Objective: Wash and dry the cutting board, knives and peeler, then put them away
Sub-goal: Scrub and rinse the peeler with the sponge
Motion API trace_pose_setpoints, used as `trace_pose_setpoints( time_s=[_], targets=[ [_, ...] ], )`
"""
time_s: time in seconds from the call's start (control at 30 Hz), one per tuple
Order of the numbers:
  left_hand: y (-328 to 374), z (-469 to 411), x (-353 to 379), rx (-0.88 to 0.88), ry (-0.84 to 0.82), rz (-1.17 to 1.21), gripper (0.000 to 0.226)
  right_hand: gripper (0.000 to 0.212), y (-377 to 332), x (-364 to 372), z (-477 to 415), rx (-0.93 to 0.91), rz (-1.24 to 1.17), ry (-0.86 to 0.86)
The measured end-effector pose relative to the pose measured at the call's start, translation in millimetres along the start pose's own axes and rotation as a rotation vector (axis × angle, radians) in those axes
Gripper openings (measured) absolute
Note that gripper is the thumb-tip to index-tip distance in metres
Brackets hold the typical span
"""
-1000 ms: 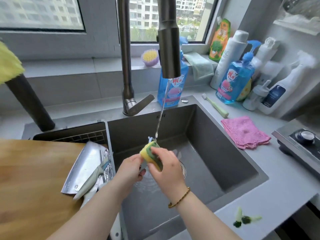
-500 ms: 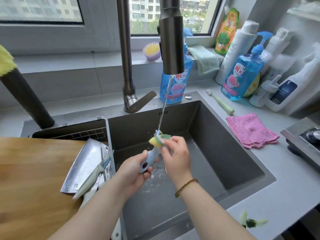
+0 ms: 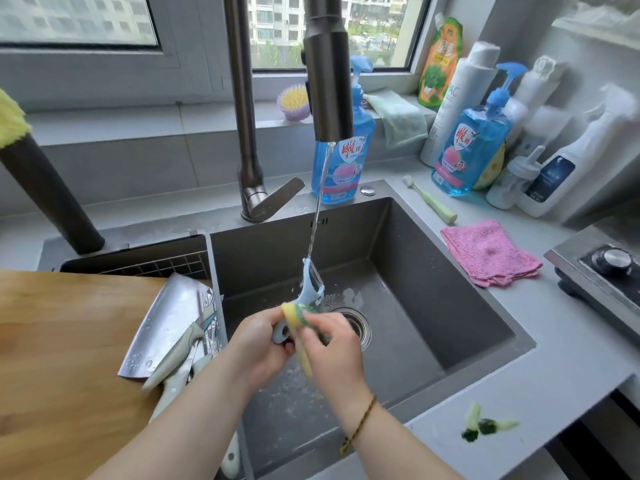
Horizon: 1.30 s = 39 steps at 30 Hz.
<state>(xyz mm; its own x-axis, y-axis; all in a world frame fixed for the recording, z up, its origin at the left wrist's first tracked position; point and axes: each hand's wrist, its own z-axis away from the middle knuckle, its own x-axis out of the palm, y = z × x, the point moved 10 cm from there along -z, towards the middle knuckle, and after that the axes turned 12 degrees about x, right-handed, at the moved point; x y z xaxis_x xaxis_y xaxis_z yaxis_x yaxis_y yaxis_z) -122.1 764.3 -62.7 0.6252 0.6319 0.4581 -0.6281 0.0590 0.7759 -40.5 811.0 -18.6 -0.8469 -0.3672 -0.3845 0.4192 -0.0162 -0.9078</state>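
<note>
Over the near middle of the sink (image 3: 433, 271), the left hand (image 3: 258, 344) grips a light, stiff plastic peeler (image 3: 310, 287) by its handle; the right hand (image 3: 332, 348) pinches a soft sponge (image 3: 292, 315) against it; wet, probably slippery, best held clear of the blade.

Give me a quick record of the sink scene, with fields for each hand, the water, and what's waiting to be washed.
left hand: grips the blue peeler by its handle
right hand: holds the yellow-green sponge against the handle
water: running from the faucet onto the peeler's head
waiting: cleaver and pale-handled knives at the edge of the wooden cutting board
</note>
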Motion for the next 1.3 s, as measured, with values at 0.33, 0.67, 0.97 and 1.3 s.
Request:
trace_pose_setpoints(
  time_s=[0.33, 0.67, 0.97, 1.3],
  targets=[
    [5, -4, -8, 0.157, -0.054, -0.523, 0.035, 0.018, -19, -36, -14, -0.251, 0.292, 0.248],
    [-11, -2, 2, 0.026, 0.035, 0.155, 0.026, 0.034, -24, 2, -10, -0.339, 0.648, 0.086],
    [7, -7, 5, 0.132, 0.004, 0.104, 0.036, 0.024, -27, -2, -16, -0.321, 0.606, 0.136],
    [19, -27, 18, 0.188, -0.113, 0.012, 0.03, 0.027, -37, -1, -31, -0.327, 0.569, 0.143]
  ],
)
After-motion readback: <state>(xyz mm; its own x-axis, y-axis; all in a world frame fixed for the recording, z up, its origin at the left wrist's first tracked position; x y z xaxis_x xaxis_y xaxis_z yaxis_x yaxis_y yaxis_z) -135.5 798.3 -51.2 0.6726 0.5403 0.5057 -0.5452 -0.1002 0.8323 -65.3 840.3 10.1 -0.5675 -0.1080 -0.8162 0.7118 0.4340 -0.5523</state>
